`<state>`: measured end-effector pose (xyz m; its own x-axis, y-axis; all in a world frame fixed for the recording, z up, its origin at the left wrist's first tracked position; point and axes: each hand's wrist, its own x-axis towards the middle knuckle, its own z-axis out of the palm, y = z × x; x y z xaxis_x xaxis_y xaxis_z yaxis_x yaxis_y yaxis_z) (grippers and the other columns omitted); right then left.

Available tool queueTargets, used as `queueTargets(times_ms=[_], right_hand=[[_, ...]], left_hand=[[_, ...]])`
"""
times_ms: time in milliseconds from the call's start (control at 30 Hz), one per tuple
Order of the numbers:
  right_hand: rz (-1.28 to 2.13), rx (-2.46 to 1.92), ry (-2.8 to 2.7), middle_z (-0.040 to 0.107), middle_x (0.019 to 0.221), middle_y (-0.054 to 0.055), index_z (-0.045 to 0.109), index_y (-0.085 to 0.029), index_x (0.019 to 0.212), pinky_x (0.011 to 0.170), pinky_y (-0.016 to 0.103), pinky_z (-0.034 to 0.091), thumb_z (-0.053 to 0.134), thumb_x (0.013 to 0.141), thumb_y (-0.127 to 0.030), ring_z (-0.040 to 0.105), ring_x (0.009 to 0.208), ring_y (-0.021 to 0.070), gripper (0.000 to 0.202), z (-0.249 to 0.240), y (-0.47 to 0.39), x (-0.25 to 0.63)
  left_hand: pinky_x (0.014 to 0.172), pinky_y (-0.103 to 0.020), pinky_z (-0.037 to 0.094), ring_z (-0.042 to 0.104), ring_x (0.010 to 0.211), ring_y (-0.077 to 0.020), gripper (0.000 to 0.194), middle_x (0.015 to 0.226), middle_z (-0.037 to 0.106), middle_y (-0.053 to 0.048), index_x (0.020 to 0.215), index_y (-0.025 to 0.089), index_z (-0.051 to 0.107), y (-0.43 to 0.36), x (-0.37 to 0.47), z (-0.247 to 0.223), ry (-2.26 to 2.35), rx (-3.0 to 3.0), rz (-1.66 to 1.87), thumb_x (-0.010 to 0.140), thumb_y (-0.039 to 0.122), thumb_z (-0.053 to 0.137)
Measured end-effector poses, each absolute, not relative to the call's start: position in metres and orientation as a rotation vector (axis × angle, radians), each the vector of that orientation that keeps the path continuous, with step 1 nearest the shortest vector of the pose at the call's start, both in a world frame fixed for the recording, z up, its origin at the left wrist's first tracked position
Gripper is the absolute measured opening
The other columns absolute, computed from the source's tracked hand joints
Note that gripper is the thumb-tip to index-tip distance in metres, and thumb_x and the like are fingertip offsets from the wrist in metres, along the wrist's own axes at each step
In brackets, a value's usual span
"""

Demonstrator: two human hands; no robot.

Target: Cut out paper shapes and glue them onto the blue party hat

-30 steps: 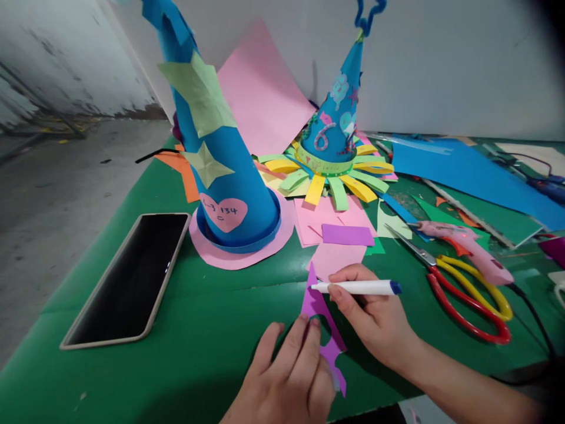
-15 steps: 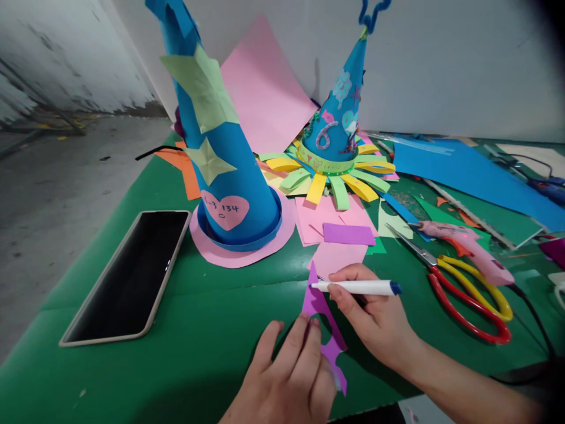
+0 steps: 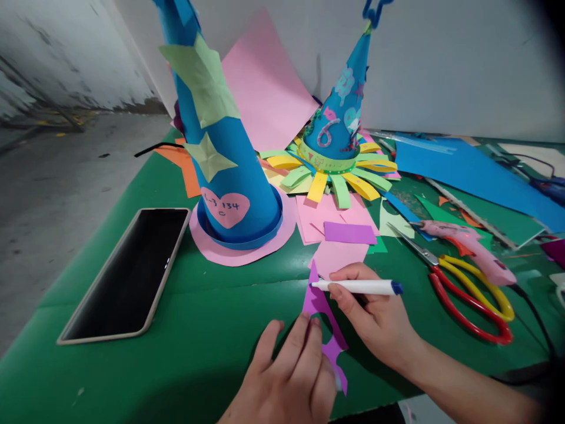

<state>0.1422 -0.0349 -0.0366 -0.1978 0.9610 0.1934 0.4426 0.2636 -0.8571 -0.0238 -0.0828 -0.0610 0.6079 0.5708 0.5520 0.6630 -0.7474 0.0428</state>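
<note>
A white marker with a blue end is pinched in my right hand, its tip touching the upper part of a purple paper scrap. The scrap has rounded cut-outs along its side. My left hand lies with fingers spread, fingertips on the scrap's left edge, pressing it on the green table. Behind the hands stands a tall blue cone hat with green stars, a pink heart with writing and a pink brim. Pink paper lies just beyond the marker.
A phone lies at the left. Scissors with red and yellow handles and a pink glue gun with its cord are at the right. Farther back are a decorated cone hat and a blue sheet.
The view has shifted very slightly. Both hands, the marker and the purple scrap look the same as before.
</note>
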Motion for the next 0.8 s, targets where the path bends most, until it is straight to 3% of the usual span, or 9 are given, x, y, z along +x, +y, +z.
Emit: queueTargets(times_ms=[400, 800], right_hand=[[0.876, -1.303, -1.772, 0.048, 0.063, -0.005, 0.051, -0.023, 0.087, 0.048, 0.020, 0.038, 0.049, 0.082, -0.017, 0.046, 0.052, 0.0084, 0.007, -0.0338, -0.0344, 0.1412], [0.880, -1.338, -1.727, 0.050, 0.065, -0.004, 0.051, -0.022, 0.086, 0.050, 0.021, 0.039, 0.049, 0.082, -0.019, 0.048, 0.055, 0.0094, 0.005, -0.0352, -0.0353, 0.1424]], left_hand=[[0.086, -0.043, 0.028, 0.055, 0.097, -0.0246, 0.009, 0.091, 0.068, -0.011, 0.073, 0.017, 0.057, -0.0798, -0.0226, -0.0598, -1.009, -2.664, -0.830, 0.077, 0.018, 0.049], [0.086, -0.042, 0.029, 0.053, 0.098, -0.0244, 0.011, 0.093, 0.066, -0.011, 0.073, 0.017, 0.056, -0.0807, -0.0219, -0.0618, -1.007, -2.635, -0.858, 0.078, 0.017, 0.046]])
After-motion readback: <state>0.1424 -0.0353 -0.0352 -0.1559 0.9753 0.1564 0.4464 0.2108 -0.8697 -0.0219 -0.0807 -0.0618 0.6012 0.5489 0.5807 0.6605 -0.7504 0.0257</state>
